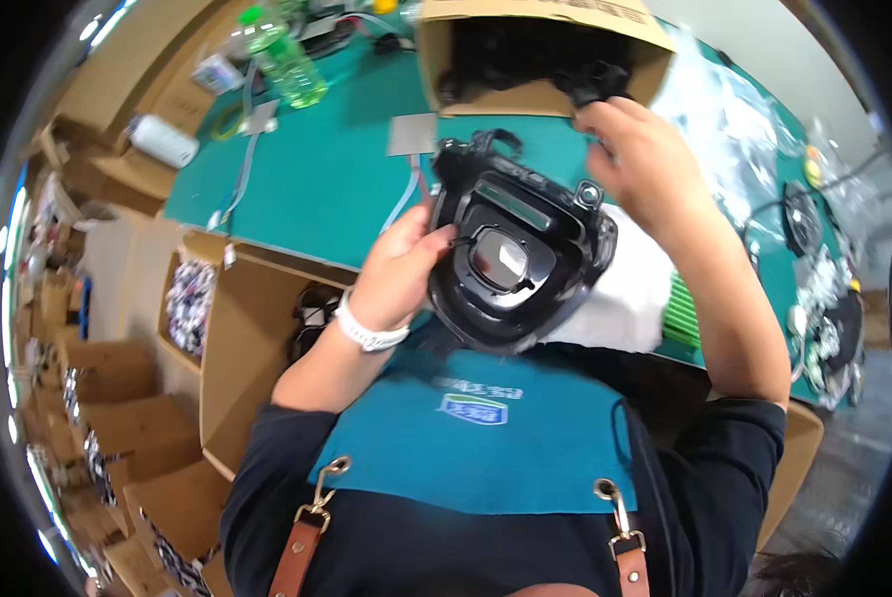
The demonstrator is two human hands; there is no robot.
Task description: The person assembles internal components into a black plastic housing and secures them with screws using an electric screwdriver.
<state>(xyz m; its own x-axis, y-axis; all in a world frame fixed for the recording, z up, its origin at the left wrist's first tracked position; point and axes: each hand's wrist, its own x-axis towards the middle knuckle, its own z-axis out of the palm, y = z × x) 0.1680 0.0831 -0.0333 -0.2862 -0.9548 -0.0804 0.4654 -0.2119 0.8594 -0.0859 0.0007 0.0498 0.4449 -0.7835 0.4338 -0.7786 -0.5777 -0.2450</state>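
Note:
My left hand [398,261] is closed on the left edge of a glossy black plastic housing [466,303], which I hold tilted in front of my apron. An oval recess with a clear window sits in its middle, a narrow slot lies above that, and a small round lens shows at its upper right. My right hand [633,149] is at the mouth of an open cardboard box [526,102], fingers pinched at a small black part [597,82]. More dark parts lie inside the box; their shapes blur together.
On the green table [356,109] stand a green-capped bottle [285,62], a metal plate with wires [412,135] and clear plastic bags [730,129]. A green ribbed piece [681,313] and white sheet [630,284] lie at right. Cardboard boxes [117,370] line the left floor.

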